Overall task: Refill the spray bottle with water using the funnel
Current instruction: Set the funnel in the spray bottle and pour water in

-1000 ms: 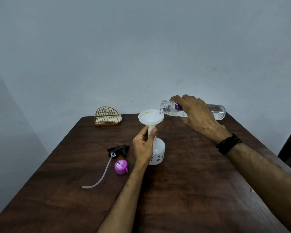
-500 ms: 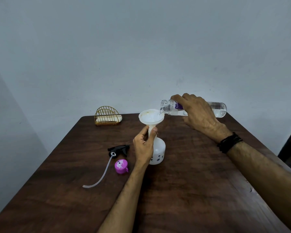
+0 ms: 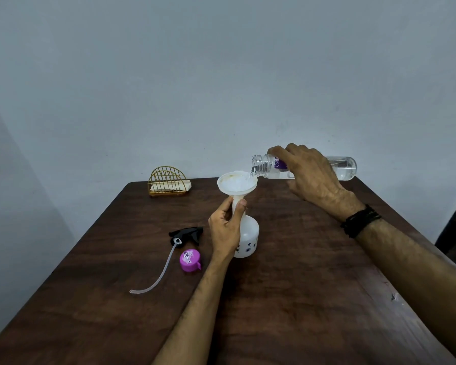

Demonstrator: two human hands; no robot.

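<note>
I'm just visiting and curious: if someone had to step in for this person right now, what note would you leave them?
Left hand grips the funnel stem, steadying it in the white spray bottle on the table.
Right hand holds the tilted water bottle, mouth over the funnel.
Done: sprayer head and purple cap are off, left of the bottle.
Left: finish pouring, remove funnel, refit sprayer.

Both forearms are bare, with no sleeves in sight. The right hand (image 3: 309,172), at the right of the frame, has a stack of thin black cord bracelets (image 3: 360,220) wound around its wrist. The left hand (image 3: 225,227), at the centre, wears nothing.
</note>
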